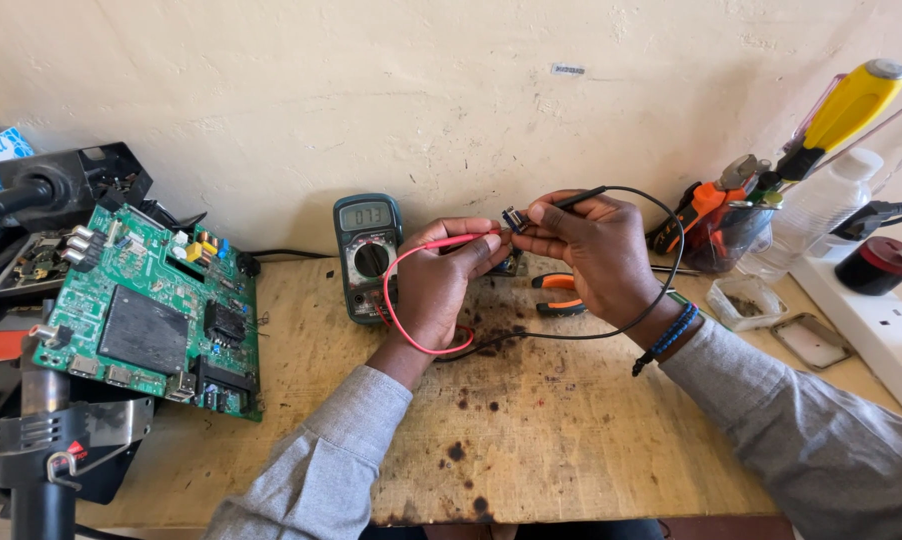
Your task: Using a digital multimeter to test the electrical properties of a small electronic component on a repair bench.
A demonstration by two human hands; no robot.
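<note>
The wooden table (531, 440) is stained with dark spots. On it lie a green circuit board (156, 315), a multimeter (368, 255) and orange-handled pliers (559, 295).

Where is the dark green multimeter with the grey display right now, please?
In the head view, the dark green multimeter leans against the wall at the back of the wooden table, just left of the left hand.

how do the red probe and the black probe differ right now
The red probe is in the left hand; the black probe is in the right hand. The red probe lies nearly level, pointing right, while the black probe slants up to the right. The red lead loops low under the left wrist; the black lead arcs high over the right hand. Both tips meet at the small component pinched between the hands, and both leads run toward the multimeter.
</note>
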